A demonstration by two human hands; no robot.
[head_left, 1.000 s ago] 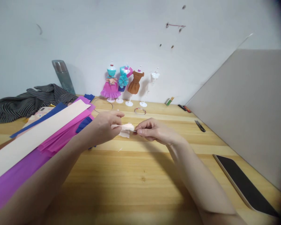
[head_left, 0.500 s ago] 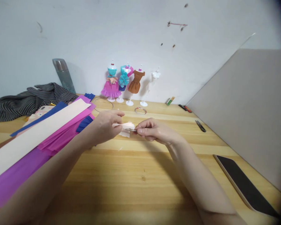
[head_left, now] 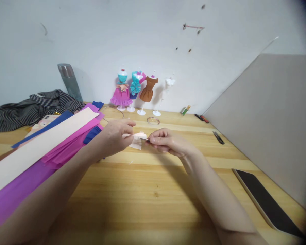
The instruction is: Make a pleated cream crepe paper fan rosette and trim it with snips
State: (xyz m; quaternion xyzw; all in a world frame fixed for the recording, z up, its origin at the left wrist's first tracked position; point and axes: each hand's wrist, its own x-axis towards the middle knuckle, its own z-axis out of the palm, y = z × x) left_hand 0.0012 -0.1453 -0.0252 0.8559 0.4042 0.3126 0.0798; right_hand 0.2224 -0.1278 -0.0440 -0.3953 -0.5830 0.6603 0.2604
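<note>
While left grip (head_left: 112,137) pinches paper (head_left: 137,145), right grip (head_left: 168,142) a needle (head_left: 143,139): wooden table (head_left: 148,190), white wall (head_left: 117,34).

head cam | forward-down | close over wooden table (head_left: 153,204) | single view

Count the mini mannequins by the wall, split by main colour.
Pink-skirted mannequin: 1
Teal-rosette mannequin: 1
Brown-dress mannequin: 1
White mannequin: 1
Total: 4
</note>
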